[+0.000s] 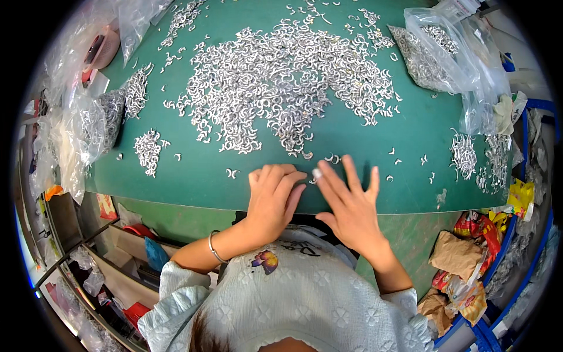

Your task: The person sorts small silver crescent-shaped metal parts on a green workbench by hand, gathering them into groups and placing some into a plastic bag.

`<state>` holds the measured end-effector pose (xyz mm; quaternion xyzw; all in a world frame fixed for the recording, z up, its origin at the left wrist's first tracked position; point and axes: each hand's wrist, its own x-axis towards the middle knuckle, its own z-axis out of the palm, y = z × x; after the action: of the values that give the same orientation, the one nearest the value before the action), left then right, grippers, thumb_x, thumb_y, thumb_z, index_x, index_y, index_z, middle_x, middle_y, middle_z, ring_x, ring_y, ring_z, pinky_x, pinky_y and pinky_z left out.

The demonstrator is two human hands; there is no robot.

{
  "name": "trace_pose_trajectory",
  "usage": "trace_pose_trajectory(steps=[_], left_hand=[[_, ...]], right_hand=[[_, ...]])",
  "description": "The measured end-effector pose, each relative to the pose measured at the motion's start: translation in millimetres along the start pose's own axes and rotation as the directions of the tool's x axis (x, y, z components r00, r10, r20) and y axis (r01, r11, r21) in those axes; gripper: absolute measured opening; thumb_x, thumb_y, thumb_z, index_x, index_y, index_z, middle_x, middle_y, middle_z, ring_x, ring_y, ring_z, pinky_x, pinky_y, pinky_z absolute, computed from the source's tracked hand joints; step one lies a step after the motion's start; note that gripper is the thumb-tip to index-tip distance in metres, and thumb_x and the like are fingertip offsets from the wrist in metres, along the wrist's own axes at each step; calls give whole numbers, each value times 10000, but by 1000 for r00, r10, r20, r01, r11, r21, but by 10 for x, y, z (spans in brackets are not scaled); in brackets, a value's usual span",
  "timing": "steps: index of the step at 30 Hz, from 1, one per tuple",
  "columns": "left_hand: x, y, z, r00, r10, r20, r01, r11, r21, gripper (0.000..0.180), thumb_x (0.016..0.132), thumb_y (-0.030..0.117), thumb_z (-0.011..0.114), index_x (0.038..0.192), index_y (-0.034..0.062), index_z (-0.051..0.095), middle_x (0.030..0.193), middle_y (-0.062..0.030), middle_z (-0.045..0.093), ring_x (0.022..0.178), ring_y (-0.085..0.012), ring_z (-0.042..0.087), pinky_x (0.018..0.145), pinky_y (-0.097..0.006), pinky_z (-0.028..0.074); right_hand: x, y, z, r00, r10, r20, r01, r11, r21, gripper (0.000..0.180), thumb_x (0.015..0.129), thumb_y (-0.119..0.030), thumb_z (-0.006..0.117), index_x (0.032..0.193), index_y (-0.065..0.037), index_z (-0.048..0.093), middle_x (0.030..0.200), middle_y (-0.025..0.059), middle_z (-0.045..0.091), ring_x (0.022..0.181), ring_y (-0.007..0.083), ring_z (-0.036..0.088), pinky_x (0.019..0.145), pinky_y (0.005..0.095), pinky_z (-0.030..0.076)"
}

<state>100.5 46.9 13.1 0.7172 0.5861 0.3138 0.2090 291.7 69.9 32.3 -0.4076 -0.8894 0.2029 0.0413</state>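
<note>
Crescents, small and silvery, lie heaped across the middle of the green tabletop toward its far edge, with a few loose pieces closer to the near edge. Your left hand is curled, fingers bunched, and whether it pinches a piece cannot be told; your right hand, slightly blurred, spreads its fingers just beside it, by those loose pieces. Light fingertip pressure would likely serve best, parting pieces that may hook together and keeping strays back from the near edge.
</note>
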Motion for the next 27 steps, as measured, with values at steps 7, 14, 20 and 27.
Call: trace_pose_trajectory(steps=[7,14,20,27], left_hand=[[-17,-39,-19,1000,0,26,-1,999,51,307,758,28,706,1049,86,627,993,-53,563,902,-237,514,794,-373,322],[50,-5,44,997,68,34,-69,997,19,295,762,20,690,1044,87,640,986,-47,559,895,-228,513,788,-376,321],[46,-43,27,992,113,50,-115,993,37,311,765,-11,667,1069,50,637,1075,-74,576,979,-243,537,825,-387,339],[287,136,149,920,302,252,-300,953,-45,487,756,-56,515,1241,-81,520,1399,-213,442,1333,-365,391,1087,-490,311]], right_hand=[[-310,154,-22,990,112,84,-102,987,-120,753,726,-392,721,1371,-100,466,1517,-2,316,1418,302,224,1012,713,200],[-227,-34,94,996,15,90,-14,1000,-8,770,736,-430,697,1387,-106,445,1518,13,320,1417,312,231,1037,685,205],[-493,297,4,975,221,26,-219,974,-59,842,726,-382,719,1417,-40,380,1527,96,295,1415,354,229,1120,577,187],[-367,587,-195,945,269,-185,-291,951,-107,822,818,-371,623,1464,-2,273,1537,144,263,1424,384,197,1128,568,145]])
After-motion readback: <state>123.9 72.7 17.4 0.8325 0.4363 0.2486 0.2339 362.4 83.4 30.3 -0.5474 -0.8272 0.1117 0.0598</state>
